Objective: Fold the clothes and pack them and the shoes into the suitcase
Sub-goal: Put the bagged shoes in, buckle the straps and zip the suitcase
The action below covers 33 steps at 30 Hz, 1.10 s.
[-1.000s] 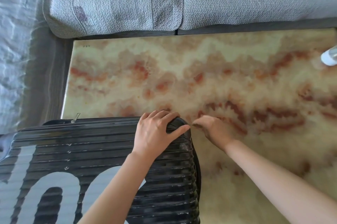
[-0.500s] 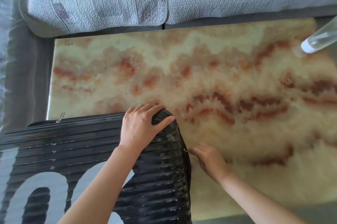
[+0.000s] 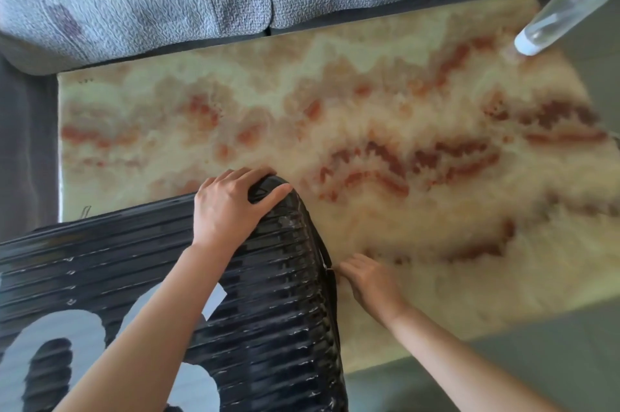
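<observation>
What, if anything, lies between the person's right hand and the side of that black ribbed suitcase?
Nothing visible does. The right hand has its fingers at the side seam of the black ribbed hard-shell suitcase; the left hand grips its far corner. The clear bottle is far off to the right.

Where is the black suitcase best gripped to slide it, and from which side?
Probably at its rounded far corner, from above, as the left hand does: the suitcase lies flat, its ribbed shell is wide and glossy, and no handle shows.
</observation>
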Each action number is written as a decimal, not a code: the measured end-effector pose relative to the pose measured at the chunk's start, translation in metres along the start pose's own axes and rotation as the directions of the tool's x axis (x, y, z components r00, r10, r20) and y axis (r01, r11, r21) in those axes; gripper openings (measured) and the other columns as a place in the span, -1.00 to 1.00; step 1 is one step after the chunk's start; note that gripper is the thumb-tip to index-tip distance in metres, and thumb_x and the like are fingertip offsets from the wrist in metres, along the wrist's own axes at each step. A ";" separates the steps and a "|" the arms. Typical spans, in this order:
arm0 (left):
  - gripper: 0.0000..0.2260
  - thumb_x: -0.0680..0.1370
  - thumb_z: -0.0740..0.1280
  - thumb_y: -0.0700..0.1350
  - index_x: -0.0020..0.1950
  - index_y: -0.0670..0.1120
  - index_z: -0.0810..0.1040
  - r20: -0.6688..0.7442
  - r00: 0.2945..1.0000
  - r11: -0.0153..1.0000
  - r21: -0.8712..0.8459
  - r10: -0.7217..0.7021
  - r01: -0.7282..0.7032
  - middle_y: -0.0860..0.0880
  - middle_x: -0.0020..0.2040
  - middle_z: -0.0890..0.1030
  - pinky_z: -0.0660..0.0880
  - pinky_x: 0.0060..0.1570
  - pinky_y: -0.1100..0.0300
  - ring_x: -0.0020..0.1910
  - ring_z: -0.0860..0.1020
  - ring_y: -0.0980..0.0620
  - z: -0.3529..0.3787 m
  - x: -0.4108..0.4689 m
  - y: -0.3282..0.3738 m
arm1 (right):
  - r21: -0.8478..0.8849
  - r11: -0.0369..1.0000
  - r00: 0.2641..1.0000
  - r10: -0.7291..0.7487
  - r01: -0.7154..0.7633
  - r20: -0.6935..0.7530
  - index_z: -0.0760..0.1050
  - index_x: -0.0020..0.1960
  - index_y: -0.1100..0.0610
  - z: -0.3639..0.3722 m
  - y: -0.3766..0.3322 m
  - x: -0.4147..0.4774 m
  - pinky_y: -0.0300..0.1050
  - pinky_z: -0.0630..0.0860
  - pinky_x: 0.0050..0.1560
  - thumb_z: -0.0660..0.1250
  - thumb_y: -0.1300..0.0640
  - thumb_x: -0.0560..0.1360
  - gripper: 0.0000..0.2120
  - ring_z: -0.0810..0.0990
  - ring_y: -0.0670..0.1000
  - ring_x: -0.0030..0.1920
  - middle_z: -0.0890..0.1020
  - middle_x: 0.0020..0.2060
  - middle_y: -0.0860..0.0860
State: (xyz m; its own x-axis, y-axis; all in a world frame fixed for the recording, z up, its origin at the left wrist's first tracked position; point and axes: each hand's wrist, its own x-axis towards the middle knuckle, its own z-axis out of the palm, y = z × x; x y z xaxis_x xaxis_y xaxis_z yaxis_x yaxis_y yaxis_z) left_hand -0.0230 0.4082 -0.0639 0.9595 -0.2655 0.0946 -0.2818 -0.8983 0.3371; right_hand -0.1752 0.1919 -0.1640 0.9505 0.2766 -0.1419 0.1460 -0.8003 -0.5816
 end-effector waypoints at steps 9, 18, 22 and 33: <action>-0.37 0.42 0.09 0.45 0.33 0.13 0.48 0.154 0.986 0.998 0.010 0.066 -0.068 0.01 0.32 0.48 0.14 0.43 -0.16 0.35 0.38 -0.07 -0.009 -0.019 0.012 | 0.069 0.986 0.988 0.153 -0.153 0.006 0.64 -0.02 0.05 0.003 -0.008 -0.001 -0.16 0.52 -0.16 0.40 0.39 0.36 -0.69 0.61 -0.02 -0.12 0.67 -0.18 -0.04; -0.11 0.30 0.01 0.58 0.55 0.22 -0.05 0.386 0.916 0.988 0.054 0.114 -0.145 -0.01 0.57 -0.24 -0.25 0.39 -0.34 0.52 -0.31 -0.08 -0.013 -0.096 0.021 | 0.063 0.986 0.988 0.154 -0.153 -0.014 0.64 -0.02 0.06 0.002 -0.015 -0.001 -0.11 0.50 -0.17 0.37 0.35 0.41 -0.75 0.60 0.03 -0.12 0.68 -0.17 0.01; -0.12 0.28 0.01 0.59 0.53 0.27 -0.05 0.392 0.914 0.992 0.033 0.100 -0.123 0.05 0.55 -0.30 -0.33 0.38 -0.29 0.50 -0.38 -0.03 -0.010 -0.091 0.020 | 0.039 0.995 0.993 0.093 -0.090 -0.075 0.65 -0.09 0.15 0.006 -0.015 -0.021 -0.09 0.55 -0.21 0.43 0.46 0.29 -0.70 0.63 0.06 -0.19 0.67 -0.23 0.03; -0.17 0.31 0.00 0.57 0.52 0.30 -0.02 0.340 0.935 0.989 0.061 0.103 -0.131 0.04 0.57 -0.24 -0.30 0.41 -0.28 0.51 -0.34 -0.01 -0.010 -0.093 0.020 | 0.078 0.988 0.989 0.135 -0.130 -0.053 0.65 -0.04 0.11 0.041 -0.026 -0.111 -0.13 0.61 -0.23 0.52 0.49 0.18 -0.55 0.64 -0.03 -0.22 0.68 -0.22 -0.05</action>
State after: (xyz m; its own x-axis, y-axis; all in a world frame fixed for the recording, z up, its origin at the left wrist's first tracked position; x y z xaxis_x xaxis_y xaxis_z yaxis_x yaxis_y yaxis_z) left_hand -0.1180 0.4182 -0.0570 0.8663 -0.4596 -0.1957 -0.4049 -0.8755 0.2638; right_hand -0.2955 0.2036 -0.1659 0.9747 0.1376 -0.1761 -0.0010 -0.7853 -0.6191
